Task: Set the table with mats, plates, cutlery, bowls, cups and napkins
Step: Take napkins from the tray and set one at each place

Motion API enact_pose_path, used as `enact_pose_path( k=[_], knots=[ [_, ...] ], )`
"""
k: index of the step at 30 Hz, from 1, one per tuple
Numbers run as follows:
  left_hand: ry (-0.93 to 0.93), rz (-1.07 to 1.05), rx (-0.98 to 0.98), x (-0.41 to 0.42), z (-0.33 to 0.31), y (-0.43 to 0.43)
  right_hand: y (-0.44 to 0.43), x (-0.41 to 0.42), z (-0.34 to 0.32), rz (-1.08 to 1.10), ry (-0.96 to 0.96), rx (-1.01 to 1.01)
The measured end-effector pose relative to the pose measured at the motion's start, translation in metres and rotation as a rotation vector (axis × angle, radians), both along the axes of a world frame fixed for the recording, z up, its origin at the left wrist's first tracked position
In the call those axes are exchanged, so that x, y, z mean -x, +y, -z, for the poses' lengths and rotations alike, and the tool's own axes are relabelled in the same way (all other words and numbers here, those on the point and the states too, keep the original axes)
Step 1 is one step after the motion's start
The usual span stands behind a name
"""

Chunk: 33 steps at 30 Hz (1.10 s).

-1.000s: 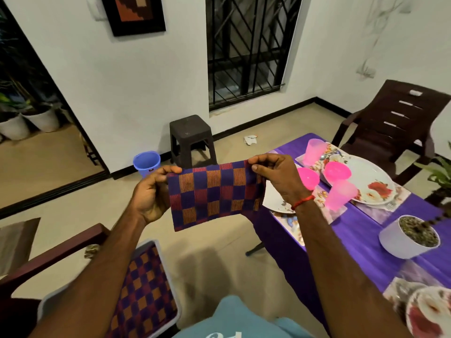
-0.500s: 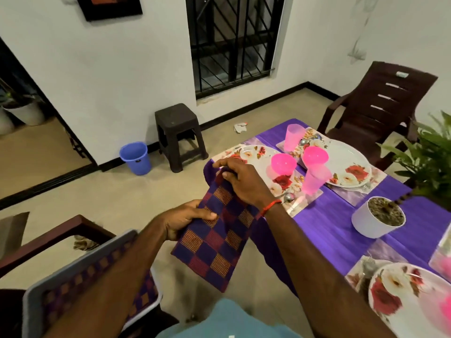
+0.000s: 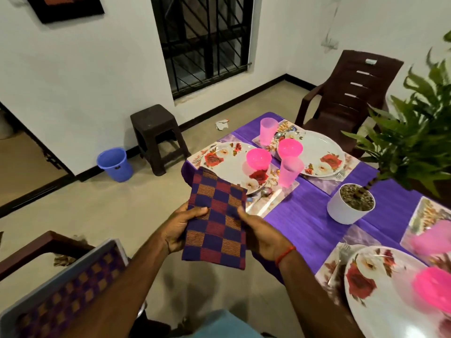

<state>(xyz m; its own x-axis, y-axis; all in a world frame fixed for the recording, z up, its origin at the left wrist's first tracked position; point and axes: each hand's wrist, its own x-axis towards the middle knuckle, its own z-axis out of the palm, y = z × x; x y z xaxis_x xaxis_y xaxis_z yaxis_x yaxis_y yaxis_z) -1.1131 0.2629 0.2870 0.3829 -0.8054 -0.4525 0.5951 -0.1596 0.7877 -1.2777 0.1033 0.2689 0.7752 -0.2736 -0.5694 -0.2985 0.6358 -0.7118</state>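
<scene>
Between left hand [image 3: 179,228] and right hand [image 3: 263,236], gripped by both, lies the checked napkin [image 3: 216,220].

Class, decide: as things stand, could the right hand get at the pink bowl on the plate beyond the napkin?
Probably not yet: the right hand and left hand both grip the checked napkin. Nothing else blocks the pink bowl.

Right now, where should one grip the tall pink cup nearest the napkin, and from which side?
Probably round its middle, from the near right: the cup stands upright, narrowing downward, and pink bowls crowd its left and far sides.
</scene>
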Motion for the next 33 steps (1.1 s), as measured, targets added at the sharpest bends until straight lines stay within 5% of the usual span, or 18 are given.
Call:
enact_pose_path(
  k=[3,11,18,26,33],
  knots=[
    [-0.009,0.008,-0.022,0.008,-0.001,-0.012,0.002,0.005,0.002,0.056,-0.085,-0.029],
    [-0.027,0.074,-0.066,0.017,0.001,-0.021,-0.021,0.020,-0.008,-0.001,-0.152,0.301],
    [-0.011,0.056,0.023,0.009,-0.008,-0.031,-0.031,0.030,-0.018,0.097,-0.255,0.281],
    [-0.010,0.118,-0.016,-0.012,-0.025,-0.050,-0.042,0.019,-0.033,0.195,-0.189,0.458],
    [0.215,0.175,-0.070,-0.016,-0.016,-0.048,-0.043,0.011,-0.029,0.370,-0.151,0.519]
  ],
)
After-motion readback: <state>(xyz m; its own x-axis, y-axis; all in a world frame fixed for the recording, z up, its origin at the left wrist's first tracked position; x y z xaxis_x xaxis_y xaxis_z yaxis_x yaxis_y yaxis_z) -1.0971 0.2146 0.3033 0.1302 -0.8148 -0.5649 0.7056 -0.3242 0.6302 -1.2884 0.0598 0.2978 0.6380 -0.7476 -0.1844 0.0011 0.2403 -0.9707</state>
